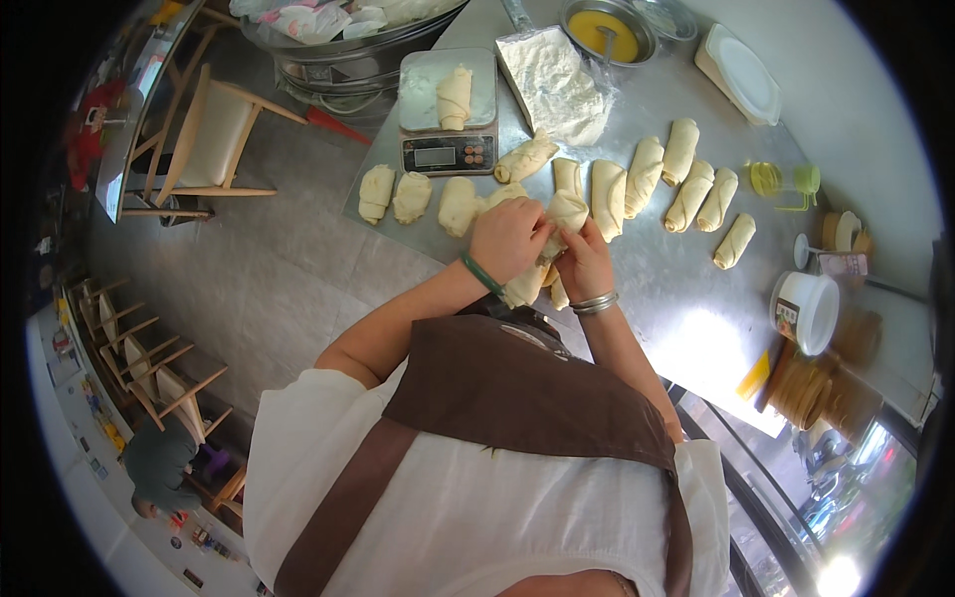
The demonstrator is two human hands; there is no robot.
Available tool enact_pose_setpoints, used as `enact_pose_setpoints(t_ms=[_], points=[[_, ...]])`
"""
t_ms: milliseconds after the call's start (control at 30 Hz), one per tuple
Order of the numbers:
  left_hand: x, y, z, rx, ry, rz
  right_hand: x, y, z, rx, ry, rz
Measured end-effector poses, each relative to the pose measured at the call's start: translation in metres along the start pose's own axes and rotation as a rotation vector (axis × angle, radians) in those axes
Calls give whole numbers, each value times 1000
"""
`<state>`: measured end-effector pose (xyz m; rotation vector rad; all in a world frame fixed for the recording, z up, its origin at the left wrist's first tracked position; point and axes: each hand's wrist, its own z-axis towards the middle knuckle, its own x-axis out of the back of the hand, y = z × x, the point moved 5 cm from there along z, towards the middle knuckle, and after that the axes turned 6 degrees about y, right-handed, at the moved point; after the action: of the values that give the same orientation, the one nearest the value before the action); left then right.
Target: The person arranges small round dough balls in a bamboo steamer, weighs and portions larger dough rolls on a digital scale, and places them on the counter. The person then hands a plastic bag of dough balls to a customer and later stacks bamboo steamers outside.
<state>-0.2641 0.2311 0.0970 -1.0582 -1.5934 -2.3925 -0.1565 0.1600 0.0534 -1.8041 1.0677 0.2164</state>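
Between both hands is a piece of rolled dough (pixel 567 213), held just above the near edge of the metal worktable (pixel 642 283). My left hand (pixel 507 233), with a green bangle at the wrist, grips its left side. On its right side are the fingers of my right hand (pixel 586 261), which wears silver bangles. More dough rolls lie around the hands: a folded one (pixel 609 198) to the right, another (pixel 456 207) to the left, and one (pixel 524 286) partly hidden below my left hand. A dough roll (pixel 453 101) rests on the pan of a digital kitchen scale (pixel 448 153).
Behind the rolls sit a tray of flour (pixel 548 74) and a metal bowl of yellow liquid (pixel 597 36) with a spoon. A green-lidded oil bottle (pixel 806 183) and a white plastic tub (pixel 806 313) stand right. Large steamer pans (pixel 339 63) are at the back left; chairs (pixel 216 134) stand beyond.
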Motion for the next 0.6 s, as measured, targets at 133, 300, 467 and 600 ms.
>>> enact_pose_setpoints(t_ms=[133,300,467,600], points=[[2,2,-3,3,29,-122,-3,-2,-1,-15,3,-18],[6,-3,-8,140,28,-242,-6,-1,-1,-34,34,-97],[12,-7,-9,90,114,-330,-12,-3,1,-13,58,-102],[9,-18,-11,295,105,-486,-14,-1,3,-4,80,-96]])
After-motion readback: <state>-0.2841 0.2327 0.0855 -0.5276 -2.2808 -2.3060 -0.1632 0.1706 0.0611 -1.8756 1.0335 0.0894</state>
